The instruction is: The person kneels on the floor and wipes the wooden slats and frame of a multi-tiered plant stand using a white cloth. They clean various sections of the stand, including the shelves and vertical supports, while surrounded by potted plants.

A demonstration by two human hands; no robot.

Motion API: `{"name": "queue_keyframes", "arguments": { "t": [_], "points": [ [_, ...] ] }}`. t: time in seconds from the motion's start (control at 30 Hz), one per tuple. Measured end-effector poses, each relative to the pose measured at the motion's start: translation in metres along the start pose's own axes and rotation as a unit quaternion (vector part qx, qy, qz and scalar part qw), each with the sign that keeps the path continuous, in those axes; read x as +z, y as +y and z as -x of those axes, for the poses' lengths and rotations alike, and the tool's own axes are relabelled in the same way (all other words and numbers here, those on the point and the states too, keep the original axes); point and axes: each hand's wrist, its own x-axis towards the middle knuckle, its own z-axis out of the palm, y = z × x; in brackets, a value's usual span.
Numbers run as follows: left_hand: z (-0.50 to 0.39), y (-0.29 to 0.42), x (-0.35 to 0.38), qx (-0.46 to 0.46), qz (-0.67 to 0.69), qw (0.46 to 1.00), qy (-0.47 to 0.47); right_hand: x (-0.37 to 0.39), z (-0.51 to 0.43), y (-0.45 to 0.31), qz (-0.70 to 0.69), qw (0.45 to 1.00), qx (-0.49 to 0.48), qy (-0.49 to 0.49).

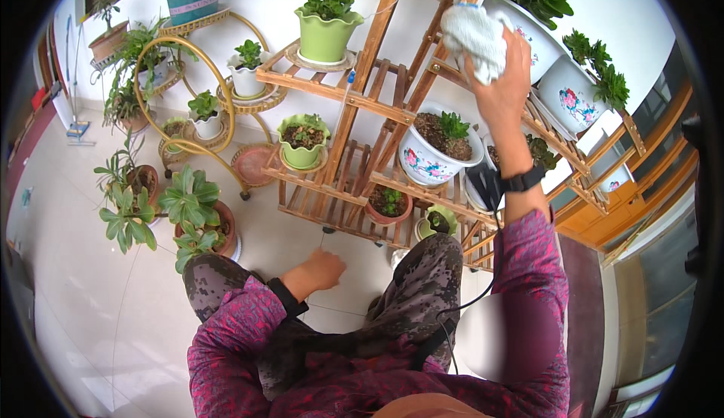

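My right hand (505, 78) is raised at the upper right and grips a wadded white cloth (474, 38). The cloth is in front of an upper part of the wooden plant stand (370, 107), beside a large white planter (523, 41); whether it touches the wood I cannot tell. Below my right hand sits a white floral flowerpot (432, 160) with soil and a small green plant. Over my lap my left hand (322, 270) is loosely curled above the tiled floor, with nothing visible in it. Its fingers are partly hidden.
A gold metal plant stand (231, 98) with several pots is at the left. Potted leafy plants (192, 206) stand on the floor near my left knee. Green scalloped pots (328, 36) occupy the wooden shelves. A black cable (491, 279) hangs from my right wrist.
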Motion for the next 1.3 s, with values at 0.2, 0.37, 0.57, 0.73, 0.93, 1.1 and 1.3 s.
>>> {"name": "queue_keyframes", "arguments": {
  "t": [0.2,0.37,0.57,0.73,0.93,1.1,1.3],
  "points": [
    [0.014,-0.005,0.013,-0.074,0.046,0.978,-0.189,0.041,-0.031,0.031,0.116,0.993,-0.034,-0.017],
    [0.018,0.01,0.003,-0.055,0.021,0.998,-0.014,0.033,-0.004,0.019,0.082,0.966,0.033,-0.242],
    [0.022,0.017,0.0,-0.065,0.008,0.993,-0.099,0.036,-0.012,0.006,0.015,0.983,-0.004,-0.184],
    [0.014,0.015,0.009,-0.068,0.029,0.994,-0.077,0.076,-0.059,0.01,-0.006,0.999,-0.022,-0.032],
    [0.012,0.011,0.019,-0.083,0.023,0.995,-0.048,0.114,-0.061,0.009,-0.082,0.991,0.093,-0.059],
    [0.015,0.016,0.016,-0.075,0.024,0.996,-0.037,0.116,0.007,-0.007,-0.071,0.98,0.115,-0.144],
    [0.018,0.017,0.017,-0.075,0.011,0.997,-0.01,0.098,0.078,-0.043,-0.03,0.943,0.008,-0.331]
  ]
}}
